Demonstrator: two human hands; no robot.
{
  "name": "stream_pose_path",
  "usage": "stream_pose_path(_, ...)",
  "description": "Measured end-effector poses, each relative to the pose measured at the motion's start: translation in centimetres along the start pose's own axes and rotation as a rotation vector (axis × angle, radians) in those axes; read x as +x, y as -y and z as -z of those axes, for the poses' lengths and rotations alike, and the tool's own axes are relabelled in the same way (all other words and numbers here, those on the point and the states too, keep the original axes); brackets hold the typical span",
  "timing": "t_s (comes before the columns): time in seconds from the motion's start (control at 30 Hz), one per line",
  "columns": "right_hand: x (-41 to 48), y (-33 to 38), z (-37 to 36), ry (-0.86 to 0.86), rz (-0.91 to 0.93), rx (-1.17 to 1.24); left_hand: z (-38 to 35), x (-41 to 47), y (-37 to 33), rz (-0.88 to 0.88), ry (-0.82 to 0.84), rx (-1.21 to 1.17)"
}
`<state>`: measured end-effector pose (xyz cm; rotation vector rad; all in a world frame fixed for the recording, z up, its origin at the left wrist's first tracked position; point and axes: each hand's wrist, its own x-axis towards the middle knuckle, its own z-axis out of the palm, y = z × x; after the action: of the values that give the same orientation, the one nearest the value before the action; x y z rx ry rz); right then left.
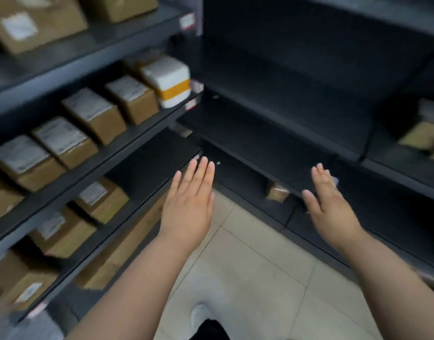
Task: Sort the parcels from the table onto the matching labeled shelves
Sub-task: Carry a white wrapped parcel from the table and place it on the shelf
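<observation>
My left hand (189,204) and my right hand (330,207) are both held out flat with straight fingers, holding nothing, in front of the corner where two dark shelf units meet. Brown cardboard parcels (93,114) with white labels stand in a row on the left shelf unit (127,146). A white parcel with a yellow band (168,81) sits at the right end of that row. More brown parcels (102,200) lie on the lower left shelves. A small brown parcel (276,191) sits low in the right shelf unit (272,146), between my hands.
Small red-and-white shelf labels (187,22) are stuck at the shelf ends. Parcels (422,136) sit on a shelf at the far right. The floor (248,266) is pale tile, and my white shoe (200,316) shows at the bottom.
</observation>
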<state>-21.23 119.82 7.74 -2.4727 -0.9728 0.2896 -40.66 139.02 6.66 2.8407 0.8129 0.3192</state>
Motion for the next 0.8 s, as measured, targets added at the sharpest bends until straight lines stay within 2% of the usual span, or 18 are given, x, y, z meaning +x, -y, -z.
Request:
stream_pose_path(0.2, -14.4, -13.0, 11.6, -0.296, -0.413, 0.041, 0.5, 4.4, -16.4, -0.363, -0.021, -0.025)
stream_pose_path(0.43, -39.4, -27.2, 18.2, -0.501, -0.882, -0.002, -3.3, -1.0, -39.6, -0.676, 0.107, -0.105)
stream_pose_path(0.6, -51.7, -30.6, 20.9, -0.579, -1.075, -0.001, -6.4, -8.6, -53.3, -0.970, 0.239, -0.161)
stream_pose_path(0.8, -58.6, -32.0, 22.4, -0.665, -1.203, 0.006, -8.6, -14.9, -64.1, -1.279, 0.289, -0.167)
